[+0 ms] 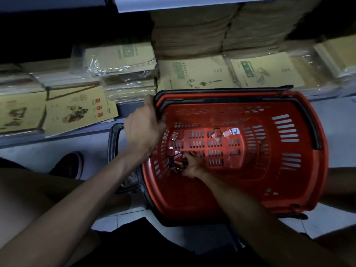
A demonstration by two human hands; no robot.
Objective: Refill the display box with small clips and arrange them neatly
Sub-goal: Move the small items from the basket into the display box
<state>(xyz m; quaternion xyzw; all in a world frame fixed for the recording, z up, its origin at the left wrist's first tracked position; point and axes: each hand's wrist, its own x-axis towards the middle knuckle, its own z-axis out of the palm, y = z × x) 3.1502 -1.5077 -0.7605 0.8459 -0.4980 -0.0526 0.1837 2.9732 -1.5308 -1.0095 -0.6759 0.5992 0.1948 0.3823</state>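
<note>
Tiled floor [125, 218]: red basket [212, 189] holds clip packets [174, 135].

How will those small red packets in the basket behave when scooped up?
Probably light: the right hand holds several small red packets at once. Glossy wrap looks slippery, so some may slide out. They look wider than the red basket slots, so unlikely to drop through.

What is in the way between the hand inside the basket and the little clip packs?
Nothing visible. The right hand grips the clip packs inside the red basket; the left hand holds its rim.
</note>
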